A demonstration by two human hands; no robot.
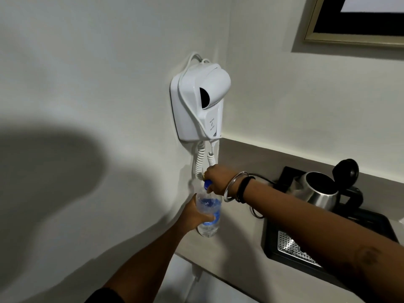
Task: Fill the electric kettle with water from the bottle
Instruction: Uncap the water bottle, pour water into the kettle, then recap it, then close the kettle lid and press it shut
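Observation:
A clear plastic water bottle (pixel 209 206) with a blue label stands upright on the grey counter (pixel 238 241) near the left wall. My left hand (pixel 194 213) is wrapped around its middle. My right hand (pixel 218 180) grips the blue cap (pixel 207 184) on top of the bottle. The steel electric kettle (pixel 319 191) stands to the right on a black tray (pixel 273 241), its black lid (pixel 345 172) flipped open. Both hands are well left of the kettle.
A white wall-mounted hair dryer (pixel 200 101) hangs just above the bottle, its coiled cord (pixel 200 162) dangling behind my right hand. A perforated metal grille (pixel 290 248) lies in the tray. A framed mirror or picture (pixel 354 20) hangs at upper right. The counter's front edge runs below the bottle.

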